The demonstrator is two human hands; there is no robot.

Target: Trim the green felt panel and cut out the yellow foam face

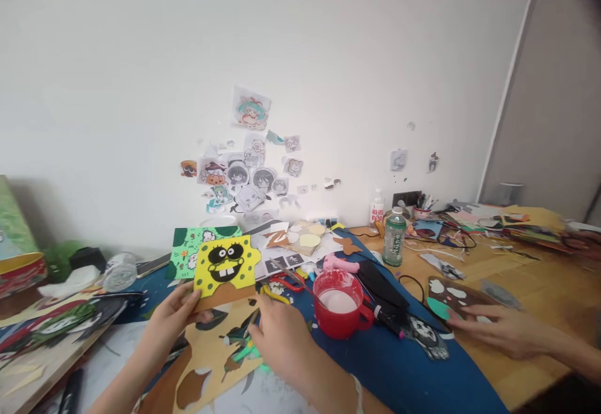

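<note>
My left hand (174,314) is closed on the lower left edge of a yellow cut-paper cartoon picture (251,257), with the thumb in front. The picture has a black-eyed grinning face, green spots and a brown strip at the bottom. At its lower right corner my right hand (282,332) is closed, fingers curled at the brown strip. Behind the picture a green patterned sheet (181,251) partly shows. Below lies a tan sheet with cut-out holes (206,345). Beside my right hand are bright green scissors-like handles (248,352), partly hidden.
A red mug (328,324) of whitish liquid stands right of my right hand, a stick leaning in it. Behind it are a pink tool (339,263) and a green bottle (394,238). Another person's hand (502,329) holds a green paper piece (437,307) at the right.
</note>
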